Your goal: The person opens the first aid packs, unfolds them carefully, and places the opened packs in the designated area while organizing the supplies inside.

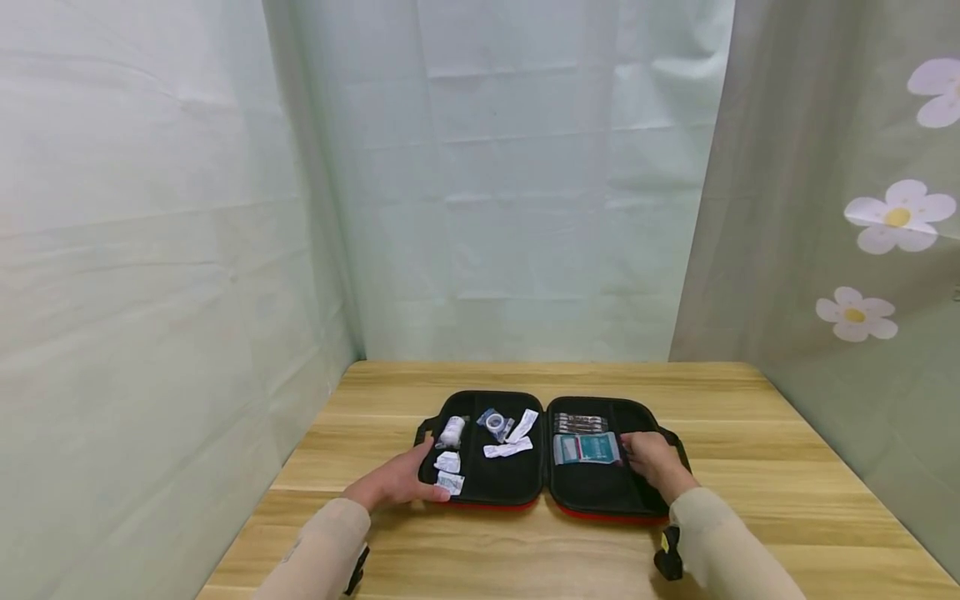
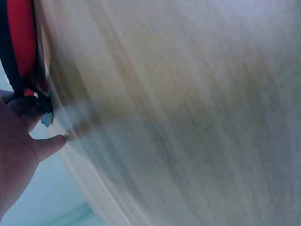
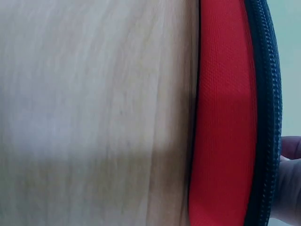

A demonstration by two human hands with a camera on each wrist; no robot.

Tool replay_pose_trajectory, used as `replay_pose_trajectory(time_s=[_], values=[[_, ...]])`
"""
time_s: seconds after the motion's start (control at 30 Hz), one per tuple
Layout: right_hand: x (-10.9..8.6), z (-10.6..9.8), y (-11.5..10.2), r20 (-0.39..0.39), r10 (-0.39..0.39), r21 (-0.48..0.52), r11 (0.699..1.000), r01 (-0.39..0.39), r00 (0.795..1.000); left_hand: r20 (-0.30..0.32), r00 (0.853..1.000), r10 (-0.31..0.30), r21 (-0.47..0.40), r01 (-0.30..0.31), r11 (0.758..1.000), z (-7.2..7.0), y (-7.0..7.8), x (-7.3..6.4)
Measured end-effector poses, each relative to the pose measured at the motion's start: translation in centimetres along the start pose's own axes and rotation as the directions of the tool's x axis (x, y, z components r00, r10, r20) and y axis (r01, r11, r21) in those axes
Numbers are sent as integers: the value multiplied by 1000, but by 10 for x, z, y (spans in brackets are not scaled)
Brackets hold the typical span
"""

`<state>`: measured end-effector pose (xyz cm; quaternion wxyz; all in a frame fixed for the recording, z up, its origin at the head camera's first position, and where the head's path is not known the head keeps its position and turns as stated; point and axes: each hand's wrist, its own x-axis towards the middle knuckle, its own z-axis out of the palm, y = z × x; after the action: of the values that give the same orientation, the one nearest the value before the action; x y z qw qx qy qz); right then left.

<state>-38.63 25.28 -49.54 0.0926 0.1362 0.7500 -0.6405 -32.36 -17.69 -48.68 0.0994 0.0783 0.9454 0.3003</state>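
An open black zip case (image 1: 501, 490) with red outer shells lies flat on the wooden table. My left hand (image 1: 401, 479) rests at its left edge, thumb stretched out by the near corner. In the left wrist view the fingers (image 2: 29, 110) lie by a black strap on the red shell. Over the right half, my right hand (image 1: 655, 458) pinches the right end of a teal-and-white flat packet (image 1: 588, 448). In the right wrist view the zipped rim (image 3: 269, 117) hides most of that hand.
The left half holds a wrapped white roll (image 1: 452, 432), small white packets (image 1: 449, 482), a tape roll (image 1: 493, 422) and white strips (image 1: 508, 448). Dark slim packs (image 1: 581, 423) sit in the right half. Pale curtains (image 1: 525, 208) stand behind and beside the table (image 1: 480, 558).
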Motion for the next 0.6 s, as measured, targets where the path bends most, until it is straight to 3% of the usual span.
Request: replay_pose_trajectory(time_s=[0.13, 0.23, 0.37, 0.6], values=[[-2, 0, -1, 20, -17, -2, 1000, 17, 1000, -1, 1000, 5, -4, -5, 1000, 0, 0, 0], [-7, -1, -4, -8, -91, -125, 988, 89, 996, -3, 1000, 10, -2, -10, 1000, 1, 0, 0], [-11, -3, -7, -48, -185, -315, 935, 161, 981, -5, 1000, 11, 5, -11, 1000, 2, -1, 0], [-13, -11, -10, -49, -236, -356, 912, 204, 970, -4, 1000, 9, 6, -9, 1000, 0, 1, -2]])
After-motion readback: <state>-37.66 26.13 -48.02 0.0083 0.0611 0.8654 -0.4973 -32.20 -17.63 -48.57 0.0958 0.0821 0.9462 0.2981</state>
